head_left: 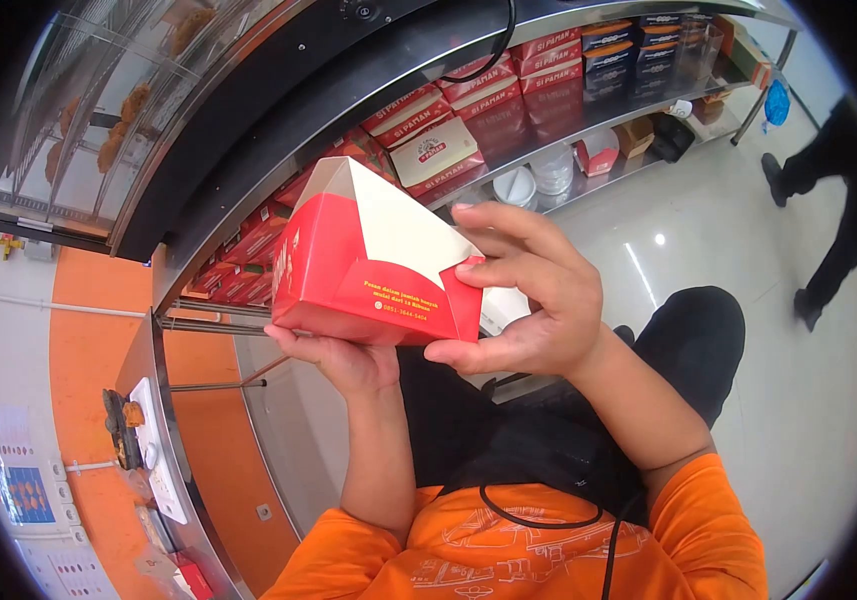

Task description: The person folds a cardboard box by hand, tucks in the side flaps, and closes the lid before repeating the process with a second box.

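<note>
While the left hand cups one red box (underneath), the right hand — fingers curled — pinches its end.

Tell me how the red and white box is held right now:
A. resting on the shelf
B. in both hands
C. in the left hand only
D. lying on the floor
B: the left hand supports the box from below, and the right hand grips its right end, clear of shelf and floor.
</note>
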The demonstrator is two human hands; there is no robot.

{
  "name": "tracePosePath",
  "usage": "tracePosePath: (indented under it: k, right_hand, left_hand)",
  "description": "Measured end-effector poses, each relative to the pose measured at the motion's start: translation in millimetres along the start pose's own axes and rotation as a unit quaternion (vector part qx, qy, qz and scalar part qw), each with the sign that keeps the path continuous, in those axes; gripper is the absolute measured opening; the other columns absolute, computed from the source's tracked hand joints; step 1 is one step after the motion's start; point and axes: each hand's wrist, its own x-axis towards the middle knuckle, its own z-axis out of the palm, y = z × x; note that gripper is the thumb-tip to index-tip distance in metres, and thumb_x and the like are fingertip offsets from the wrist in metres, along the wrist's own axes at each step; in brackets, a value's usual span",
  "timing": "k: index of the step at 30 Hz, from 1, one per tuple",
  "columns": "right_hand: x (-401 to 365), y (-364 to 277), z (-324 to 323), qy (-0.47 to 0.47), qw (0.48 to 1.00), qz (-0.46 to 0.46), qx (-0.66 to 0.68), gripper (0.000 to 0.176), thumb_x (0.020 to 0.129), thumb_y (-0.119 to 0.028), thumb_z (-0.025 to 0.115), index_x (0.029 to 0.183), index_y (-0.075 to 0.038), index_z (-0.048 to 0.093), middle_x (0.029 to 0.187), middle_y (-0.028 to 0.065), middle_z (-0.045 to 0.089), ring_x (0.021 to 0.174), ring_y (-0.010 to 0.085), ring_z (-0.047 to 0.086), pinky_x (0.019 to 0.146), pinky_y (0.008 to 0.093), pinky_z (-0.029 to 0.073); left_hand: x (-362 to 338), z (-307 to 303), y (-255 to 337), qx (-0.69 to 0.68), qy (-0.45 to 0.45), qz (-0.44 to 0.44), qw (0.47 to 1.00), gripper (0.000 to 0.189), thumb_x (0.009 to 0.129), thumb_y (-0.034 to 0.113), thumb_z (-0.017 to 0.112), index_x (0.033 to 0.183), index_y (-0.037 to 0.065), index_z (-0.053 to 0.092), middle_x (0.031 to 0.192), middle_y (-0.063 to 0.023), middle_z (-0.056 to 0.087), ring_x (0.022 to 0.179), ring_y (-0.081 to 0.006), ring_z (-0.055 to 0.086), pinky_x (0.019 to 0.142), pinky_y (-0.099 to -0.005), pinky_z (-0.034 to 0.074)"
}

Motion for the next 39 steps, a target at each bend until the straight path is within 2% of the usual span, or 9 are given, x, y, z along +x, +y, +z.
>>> tracePosePath:
  k: [2, 9, 20, 23, 26, 29, 32, 35, 39]
  right_hand:
    - [4.2, -5.7, -3.2, -0.023, 0.999, 0.048, 0.001, 0.06, 0.063, -0.028, 0.098, 0.107, 0.001, 0.068, 0.135, 0.0259, 0.057, 0.116, 0.0313, 0.066, 0.098, 0.0376, 0.055]
    - [-3.4, -2.1, 5.9, -0.04, 0.993, 0.058, -0.098, 0.06, 0.071, -0.023, 0.092, 0.117, 0.005, 0.067, 0.136, 0.0243, 0.059, 0.117, 0.0326, 0.066, 0.097, 0.0356, 0.054]
    - [-9.7, -1.8, 15.3, -0.018, 0.991, 0.076, -0.111, 0.069, 0.08, -0.02, 0.086, 0.133, 0.009, 0.055, 0.142, 0.0263, 0.054, 0.125, 0.0349, 0.061, 0.101, 0.0373, 0.052]
    - [-10.0, -2.6, 17.1, -0.002, 0.972, 0.223, 0.079, 0.064, 0.081, -0.015, 0.085, 0.133, 0.008, 0.054, 0.146, 0.0226, 0.048, 0.129, 0.0302, 0.057, 0.104, 0.0382, 0.052]
    - [-5.2, -2.2, 24.6, 0.09, 0.931, 0.239, 0.259, 0.063, 0.081, -0.027, 0.086, 0.127, 0.005, 0.059, 0.135, 0.0212, 0.055, 0.125, 0.0274, 0.059, 0.102, 0.0344, 0.051]
    - [-4.3, -0.8, 20.6, 0.064, 0.941, 0.235, 0.237, 0.063, 0.076, -0.028, 0.089, 0.122, 0.003, 0.061, 0.131, 0.0183, 0.053, 0.118, 0.0268, 0.062, 0.097, 0.033, 0.053]
    - [-1.9, 0.0, 2.1, -0.045, 0.992, 0.121, 0.016, 0.064, 0.075, -0.027, 0.089, 0.123, 0.003, 0.06, 0.133, 0.0195, 0.051, 0.114, 0.0279, 0.061, 0.094, 0.0337, 0.054]
    - [0.8, 0.1, -2.6, -0.062, 0.994, 0.045, -0.075, 0.064, 0.075, -0.028, 0.089, 0.125, 0.002, 0.061, 0.129, 0.02, 0.057, 0.11, 0.0274, 0.064, 0.091, 0.0333, 0.054]
    - [-2.3, -0.8, 4.9, -0.024, 0.996, 0.045, -0.071, 0.061, 0.076, -0.027, 0.087, 0.123, 0.003, 0.064, 0.128, 0.0202, 0.057, 0.11, 0.0299, 0.064, 0.092, 0.0347, 0.054]
  left_hand:
    - [2.7, -5.9, -1.9, -0.015, -0.001, 0.002, 1.0, 0.078, 0.096, 0.076, 0.033, 0.144, 0.015, 0.042, 0.143, -0.0093, 0.05, 0.132, -0.0261, 0.052, 0.108, -0.0439, 0.049]
    - [-0.5, -7.0, -0.7, -0.002, 0.032, 0.027, 0.999, 0.077, 0.096, 0.076, 0.034, 0.141, 0.014, 0.045, 0.138, -0.0098, 0.054, 0.129, -0.0277, 0.055, 0.102, -0.044, 0.054]
    - [-16.5, -0.9, -9.7, 0.024, 0.062, 0.026, 0.997, 0.08, 0.096, 0.077, 0.033, 0.142, 0.011, 0.043, 0.144, -0.0102, 0.049, 0.133, -0.0292, 0.05, 0.106, -0.0469, 0.05]
    - [-17.9, -2.0, -10.6, 0.024, 0.062, 0.023, 0.998, 0.081, 0.096, 0.077, 0.034, 0.142, 0.011, 0.042, 0.144, -0.0101, 0.049, 0.134, -0.0291, 0.05, 0.107, -0.0468, 0.049]
    - [-16.6, -2.1, -11.1, 0.023, 0.051, 0.033, 0.998, 0.082, 0.095, 0.078, 0.034, 0.142, 0.011, 0.042, 0.144, -0.0099, 0.049, 0.134, -0.0289, 0.049, 0.107, -0.0467, 0.049]
    - [-16.4, 1.2, -10.2, 0.012, 0.047, 0.036, 0.998, 0.082, 0.095, 0.078, 0.034, 0.142, 0.011, 0.042, 0.144, -0.0099, 0.049, 0.134, -0.0287, 0.05, 0.106, -0.047, 0.05]
    - [-15.2, 0.0, -9.0, 0.0, 0.04, 0.038, 0.998, 0.082, 0.095, 0.079, 0.034, 0.141, 0.011, 0.042, 0.143, -0.01, 0.049, 0.134, -0.0286, 0.049, 0.106, -0.0473, 0.05]
    - [-15.3, -1.8, -7.7, 0.01, 0.024, 0.061, 0.998, 0.082, 0.095, 0.078, 0.034, 0.14, 0.01, 0.042, 0.144, -0.0102, 0.048, 0.134, -0.0284, 0.049, 0.106, -0.0474, 0.05]
    - [-19.8, 7.7, -4.9, 0.019, 0.023, 0.075, 0.997, 0.082, 0.095, 0.078, 0.034, 0.141, 0.01, 0.042, 0.144, -0.0103, 0.048, 0.134, -0.0281, 0.049, 0.106, -0.0472, 0.05]
